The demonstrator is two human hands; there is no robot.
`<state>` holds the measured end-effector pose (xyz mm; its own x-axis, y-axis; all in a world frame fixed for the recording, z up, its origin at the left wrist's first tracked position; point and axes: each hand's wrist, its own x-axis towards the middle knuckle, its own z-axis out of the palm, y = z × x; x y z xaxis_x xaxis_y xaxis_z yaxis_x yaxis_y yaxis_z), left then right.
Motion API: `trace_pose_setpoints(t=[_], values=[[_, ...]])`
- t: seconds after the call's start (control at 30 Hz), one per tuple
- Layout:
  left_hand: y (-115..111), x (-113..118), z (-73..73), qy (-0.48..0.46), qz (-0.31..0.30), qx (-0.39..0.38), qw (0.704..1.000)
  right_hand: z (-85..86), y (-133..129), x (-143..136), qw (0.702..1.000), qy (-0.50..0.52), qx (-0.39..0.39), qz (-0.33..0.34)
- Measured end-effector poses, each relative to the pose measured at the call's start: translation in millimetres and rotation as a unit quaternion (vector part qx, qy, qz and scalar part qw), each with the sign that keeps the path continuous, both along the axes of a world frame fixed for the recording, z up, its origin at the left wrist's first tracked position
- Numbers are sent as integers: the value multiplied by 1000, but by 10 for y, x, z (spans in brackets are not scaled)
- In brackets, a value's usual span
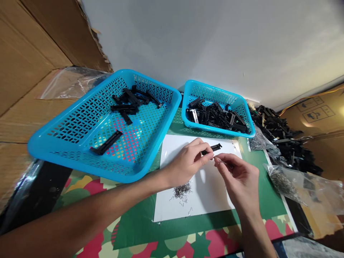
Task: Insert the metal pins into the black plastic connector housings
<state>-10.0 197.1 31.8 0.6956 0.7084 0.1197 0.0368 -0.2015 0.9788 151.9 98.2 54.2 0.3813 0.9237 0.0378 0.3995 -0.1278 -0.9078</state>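
Note:
My left hand (192, 159) is closed around a slim black plastic part (215, 147), whose far end sticks out past the fingers. Close beside it, my right hand (239, 173) is pinched, thumb against forefinger, near the end of that part. A thin bit of metal seems to show at the right fingertips, too small to name surely. Both hands are above a white sheet (206, 200). On the sheet, below my left wrist, lies a pile of small bent metal wire pieces (182, 190), with a few scattered loose around it.
A large blue basket (107, 172) with several black parts stands on the left. A smaller blue basket (219, 130), fuller of them, is behind the sheet. More black parts (290, 143) are heaped at right, near plastic bags (285, 184) of metal pieces. Cardboard (27, 89) borders the left.

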Motion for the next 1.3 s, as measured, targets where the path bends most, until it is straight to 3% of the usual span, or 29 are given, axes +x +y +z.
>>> trace_pose_setpoints(t=[0.1,0.2,0.37,0.53,1.07,1.3], values=[[-7,-27,31,-11,-9,5,1000,19,-11,-7,999,-12,43,-21],[-16,-38,39,-36,-17,-2,999,62,-26,13,986,-78,144,-25],[-34,-18,-34,-96,7,-62,993,120,28,126,922,-285,248,90],[-43,-2,-63,-108,-1,-86,990,128,130,153,884,-352,273,144],[-13,22,-58,-147,-11,-80,986,174,127,191,876,-354,240,223],[-1,13,-33,-140,-25,-98,985,192,126,217,907,-291,207,225]])
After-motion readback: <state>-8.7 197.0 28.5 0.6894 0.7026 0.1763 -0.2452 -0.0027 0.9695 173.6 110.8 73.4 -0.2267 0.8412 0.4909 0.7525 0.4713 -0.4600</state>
